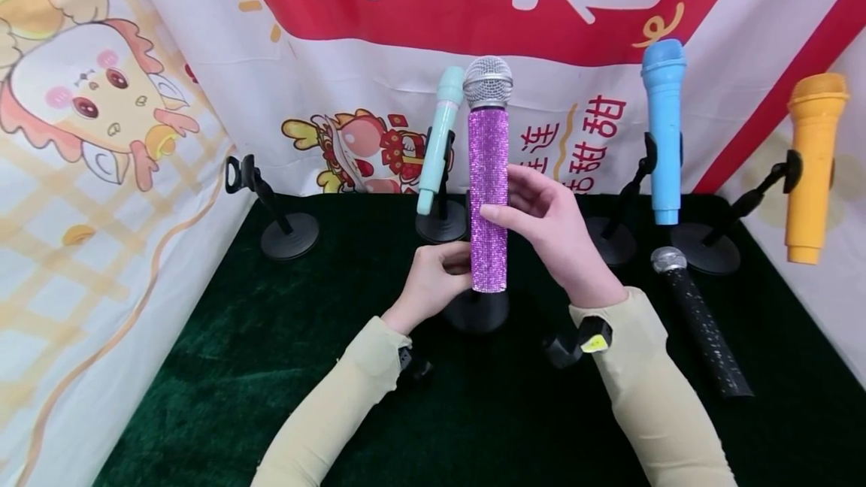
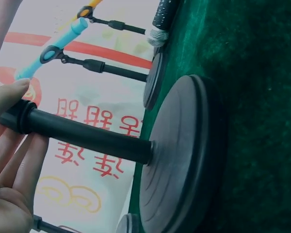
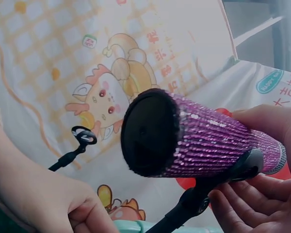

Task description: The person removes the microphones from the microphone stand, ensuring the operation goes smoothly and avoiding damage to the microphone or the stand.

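A purple rhinestone microphone [image 1: 489, 201] with a silver mesh head stands nearly upright in front of me. My right hand [image 1: 551, 228] holds its body, thumb on the near side and fingers behind. In the right wrist view, the black clip [image 3: 247, 165] of a stand lies against the microphone's underside. My left hand [image 1: 436, 276] grips the black pole [image 2: 87, 133] of that stand below the clip, thumb on one side and fingers on the other. The round base [image 2: 172, 155] of the stand rests on the green cloth.
Behind stands a mint microphone [image 1: 440, 141] on a stand. At the right are a blue microphone [image 1: 663, 134] and an orange microphone [image 1: 812, 171] on stands. A black speckled microphone [image 1: 704, 329] lies on the cloth. An unoccupied stand [image 1: 287, 235] is at the left.
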The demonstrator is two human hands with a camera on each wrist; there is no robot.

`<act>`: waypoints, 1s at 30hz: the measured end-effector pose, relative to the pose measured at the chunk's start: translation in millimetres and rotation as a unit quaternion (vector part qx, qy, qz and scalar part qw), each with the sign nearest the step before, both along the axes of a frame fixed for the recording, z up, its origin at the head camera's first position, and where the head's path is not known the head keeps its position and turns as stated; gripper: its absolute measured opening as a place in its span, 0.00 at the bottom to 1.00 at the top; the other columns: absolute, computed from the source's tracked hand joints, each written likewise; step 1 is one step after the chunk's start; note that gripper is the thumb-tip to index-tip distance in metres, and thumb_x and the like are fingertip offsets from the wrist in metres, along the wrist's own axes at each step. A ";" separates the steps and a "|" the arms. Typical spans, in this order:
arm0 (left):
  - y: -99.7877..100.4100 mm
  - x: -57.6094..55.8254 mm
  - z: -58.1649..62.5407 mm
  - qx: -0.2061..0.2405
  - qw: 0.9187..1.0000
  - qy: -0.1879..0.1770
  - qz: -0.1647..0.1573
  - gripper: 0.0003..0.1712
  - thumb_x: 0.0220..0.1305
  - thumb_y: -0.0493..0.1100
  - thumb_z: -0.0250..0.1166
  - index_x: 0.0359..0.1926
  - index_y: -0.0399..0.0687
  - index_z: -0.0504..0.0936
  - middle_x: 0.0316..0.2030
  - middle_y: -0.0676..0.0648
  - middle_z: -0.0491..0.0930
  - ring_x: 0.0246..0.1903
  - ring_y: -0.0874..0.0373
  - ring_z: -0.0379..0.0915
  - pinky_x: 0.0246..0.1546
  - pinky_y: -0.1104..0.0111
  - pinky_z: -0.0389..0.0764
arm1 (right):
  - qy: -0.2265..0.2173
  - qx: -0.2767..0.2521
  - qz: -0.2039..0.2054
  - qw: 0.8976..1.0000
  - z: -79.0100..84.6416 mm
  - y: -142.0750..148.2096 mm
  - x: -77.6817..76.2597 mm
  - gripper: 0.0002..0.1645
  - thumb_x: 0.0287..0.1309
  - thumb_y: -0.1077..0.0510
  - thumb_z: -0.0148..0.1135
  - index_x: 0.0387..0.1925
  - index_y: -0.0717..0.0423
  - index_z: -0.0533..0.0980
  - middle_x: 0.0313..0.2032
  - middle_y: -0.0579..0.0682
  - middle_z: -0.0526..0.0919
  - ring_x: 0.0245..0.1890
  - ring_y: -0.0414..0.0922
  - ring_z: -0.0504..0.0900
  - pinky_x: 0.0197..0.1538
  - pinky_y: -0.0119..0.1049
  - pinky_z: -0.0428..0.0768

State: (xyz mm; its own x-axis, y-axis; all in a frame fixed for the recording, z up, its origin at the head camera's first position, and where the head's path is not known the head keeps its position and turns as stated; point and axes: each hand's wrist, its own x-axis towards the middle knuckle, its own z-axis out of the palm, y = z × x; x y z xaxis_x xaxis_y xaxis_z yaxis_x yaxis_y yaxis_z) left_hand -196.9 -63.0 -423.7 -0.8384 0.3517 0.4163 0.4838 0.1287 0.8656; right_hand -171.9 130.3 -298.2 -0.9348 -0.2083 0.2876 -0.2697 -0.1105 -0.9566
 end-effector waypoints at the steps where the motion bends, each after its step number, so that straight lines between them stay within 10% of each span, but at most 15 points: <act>1: -1.5 -0.1 0.2 0.001 1.000 -0.002 -0.002 0.18 0.59 0.31 0.75 0.52 0.41 0.87 0.46 0.47 0.87 0.44 0.59 0.85 0.43 0.66 0.86 | -0.004 -0.002 0.003 1.000 1.2 -0.7 -0.4 0.32 0.61 0.62 0.72 0.65 0.59 0.74 0.56 0.58 0.81 0.54 0.53 0.81 0.57 0.39 0.81; 30: -5.4 1.2 3.7 0.013 1.000 0.000 0.005 0.16 0.59 0.29 0.74 0.49 0.41 0.87 0.41 0.49 0.88 0.40 0.59 0.86 0.39 0.65 0.87 | 0.054 0.042 -0.021 0.997 7.8 -9.8 -7.2 0.29 0.64 0.58 0.70 0.63 0.62 0.72 0.53 0.60 0.80 0.47 0.52 0.83 0.50 0.38 0.85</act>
State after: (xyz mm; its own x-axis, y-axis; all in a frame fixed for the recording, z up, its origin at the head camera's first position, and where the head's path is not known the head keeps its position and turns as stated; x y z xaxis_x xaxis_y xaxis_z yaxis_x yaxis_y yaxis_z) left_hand -195.7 -68.3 -420.0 -0.8419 0.3320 0.4254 0.4825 0.1103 0.8689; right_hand -179.1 120.4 -290.4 -0.9075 -0.1979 0.3704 -0.3747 -0.0168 -0.9270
